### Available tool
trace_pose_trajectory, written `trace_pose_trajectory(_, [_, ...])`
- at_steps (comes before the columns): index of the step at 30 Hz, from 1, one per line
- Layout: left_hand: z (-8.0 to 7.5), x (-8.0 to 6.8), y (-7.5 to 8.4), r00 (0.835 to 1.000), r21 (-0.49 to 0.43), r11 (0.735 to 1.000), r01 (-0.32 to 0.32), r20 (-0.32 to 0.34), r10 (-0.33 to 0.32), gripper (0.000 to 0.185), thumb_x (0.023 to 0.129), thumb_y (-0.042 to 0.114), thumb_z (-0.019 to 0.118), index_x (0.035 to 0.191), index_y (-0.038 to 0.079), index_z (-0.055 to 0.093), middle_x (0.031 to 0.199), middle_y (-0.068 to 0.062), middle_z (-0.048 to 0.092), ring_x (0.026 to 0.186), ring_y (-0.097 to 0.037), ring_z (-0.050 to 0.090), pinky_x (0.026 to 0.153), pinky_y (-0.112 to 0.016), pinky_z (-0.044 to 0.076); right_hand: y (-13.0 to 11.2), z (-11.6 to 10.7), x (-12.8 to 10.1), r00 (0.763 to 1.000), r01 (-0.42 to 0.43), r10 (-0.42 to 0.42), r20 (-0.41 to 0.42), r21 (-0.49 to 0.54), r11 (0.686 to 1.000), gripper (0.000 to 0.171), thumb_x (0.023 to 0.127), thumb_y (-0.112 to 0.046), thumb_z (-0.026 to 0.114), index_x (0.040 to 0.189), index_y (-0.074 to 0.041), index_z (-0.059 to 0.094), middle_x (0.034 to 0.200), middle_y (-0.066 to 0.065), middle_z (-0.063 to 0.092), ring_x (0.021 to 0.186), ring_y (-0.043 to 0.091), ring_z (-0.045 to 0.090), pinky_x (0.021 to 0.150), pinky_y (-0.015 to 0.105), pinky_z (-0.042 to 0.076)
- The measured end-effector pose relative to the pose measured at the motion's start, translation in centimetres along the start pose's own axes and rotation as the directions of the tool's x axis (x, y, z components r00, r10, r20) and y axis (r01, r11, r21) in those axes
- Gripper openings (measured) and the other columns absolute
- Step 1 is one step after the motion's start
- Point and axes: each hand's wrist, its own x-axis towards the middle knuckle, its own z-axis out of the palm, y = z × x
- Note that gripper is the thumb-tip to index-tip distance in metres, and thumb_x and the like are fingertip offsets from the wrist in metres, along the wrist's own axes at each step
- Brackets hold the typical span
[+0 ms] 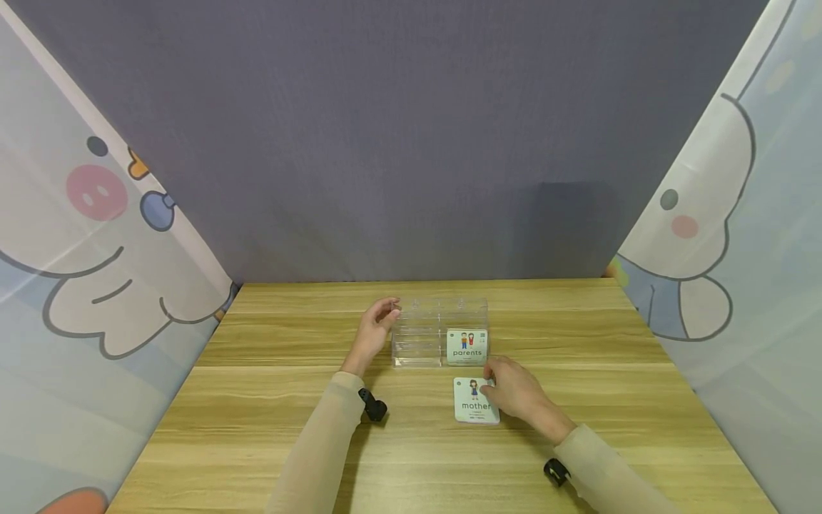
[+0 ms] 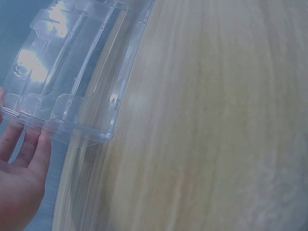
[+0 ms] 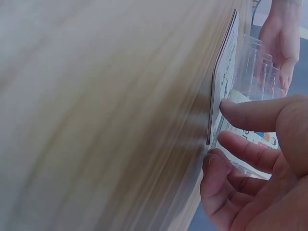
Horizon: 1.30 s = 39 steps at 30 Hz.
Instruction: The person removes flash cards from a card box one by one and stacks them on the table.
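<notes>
A clear plastic card rack (image 1: 416, 350) with two columns of tiers stands on the table. My left hand (image 1: 374, 332) holds its upper left side, thumb in front; in the left wrist view its fingertips (image 2: 42, 144) rest against the rack's side wall. Cards with "parents" (image 1: 467, 348) on the front one stand in the right column's lowest slot. Before the rack lies a thin stack of cards, a "mother" card (image 1: 473, 410) on top. My right hand (image 1: 516, 390) touches that card's right side with the thumb (image 3: 231, 111), the other fingers bent beside the far edge, a gap between them.
The wooden table (image 1: 257, 428) extends around the rack and cards. A dark grey partition (image 1: 411, 143) rises behind it, and printed cartoon curtains hang left (image 1: 51, 300) and right (image 1: 764, 392). Each wrist wears a small black camera.
</notes>
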Motion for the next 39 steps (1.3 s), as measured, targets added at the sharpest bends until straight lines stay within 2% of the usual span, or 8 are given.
trace_pose_trajectory(6, [0.0, -0.1, 0.1, 1.0, 0.0, 1.0, 0.003, 0.005, -0.003, 0.035, 0.105, 0.016, 0.059, 0.138, 0.007, 0.06, 0.127, -0.02, 0.063, 0.118, -0.032, 0.059, 0.099, -0.045, 0.047, 0.0, -0.1, 0.1, 1.0, 0.002, -0.002, 0.0, -0.001, 1.0, 0.019, 0.085, -0.014, 0.081, 0.092, -0.01, 0.065, 0.081, 0.001, 0.054, 0.068, 0.018, 0.049, 0.058, 0.033, 0.042])
trace_pose_trajectory(13, [-0.3, -1.6, 4.2, 0.998, 0.013, 1.0, 0.001, 0.056, -0.002, 0.034, 0.105, 0.006, 0.056, 0.138, -0.002, 0.057, 0.128, -0.028, 0.06, 0.117, -0.037, 0.058, 0.098, -0.044, 0.047, -0.1, -0.3, 0.1, 1.0, 0.008, -0.007, -0.018, 0.011, 1.0, 0.014, 0.087, -0.012, 0.079, 0.089, -0.011, 0.064, 0.08, -0.001, 0.053, 0.068, 0.016, 0.049, 0.057, 0.032, 0.042])
trace_pose_trajectory(17, [-0.3, -1.6, 4.2, 0.998, 0.01, 1.0, -0.005, 0.058, 0.004, 0.034, 0.105, 0.006, 0.056, 0.138, -0.002, 0.057, 0.129, -0.03, 0.059, 0.116, -0.036, 0.058, 0.098, -0.044, 0.048, -0.2, -0.6, 0.2, 0.999, 0.017, -0.016, -0.042, 0.018, 1.0, 0.012, 0.087, -0.009, 0.077, 0.088, -0.01, 0.065, 0.081, -0.001, 0.055, 0.067, 0.015, 0.051, 0.057, 0.03, 0.044])
trace_pose_trajectory(25, [-0.3, -1.7, 4.2, 0.998, 0.006, 1.0, -0.003, 0.063, 0.003, 0.034, 0.105, 0.006, 0.056, 0.138, -0.003, 0.057, 0.131, -0.033, 0.057, 0.117, -0.037, 0.057, 0.1, -0.046, 0.047, -0.5, -1.3, 0.5, 0.989, 0.068, -0.068, -0.13, 0.0, 0.998, 0.008, 0.088, -0.003, 0.07, 0.096, -0.005, 0.068, 0.084, 0.001, 0.057, 0.068, 0.013, 0.052, 0.054, 0.026, 0.046])
trace_pose_trajectory(30, [-0.3, -1.7, 4.1, 0.998, 0.008, 1.0, 0.002, 0.058, -0.002, 0.034, 0.105, 0.006, 0.056, 0.137, -0.002, 0.057, 0.129, -0.03, 0.059, 0.116, -0.035, 0.058, 0.099, -0.045, 0.047, -0.7, -1.7, 0.7, 0.972, 0.115, -0.121, -0.201, -0.039, 0.993, 0.007, 0.089, -0.005, 0.073, 0.093, -0.006, 0.067, 0.082, 0.001, 0.055, 0.067, 0.013, 0.05, 0.052, 0.025, 0.044])
trace_pose_trajectory(39, [-0.3, -1.6, 4.1, 0.999, 0.012, 1.0, 0.001, 0.05, -0.001, 0.033, 0.104, 0.006, 0.057, 0.137, -0.002, 0.058, 0.126, -0.025, 0.062, 0.116, -0.035, 0.058, 0.097, -0.044, 0.048, -0.9, -2.1, 1.1, 0.953, 0.135, -0.142, -0.266, -0.044, 0.99, 0.012, 0.087, -0.007, 0.076, 0.094, -0.006, 0.066, 0.087, 0.002, 0.059, 0.072, 0.013, 0.052, 0.056, 0.026, 0.047])
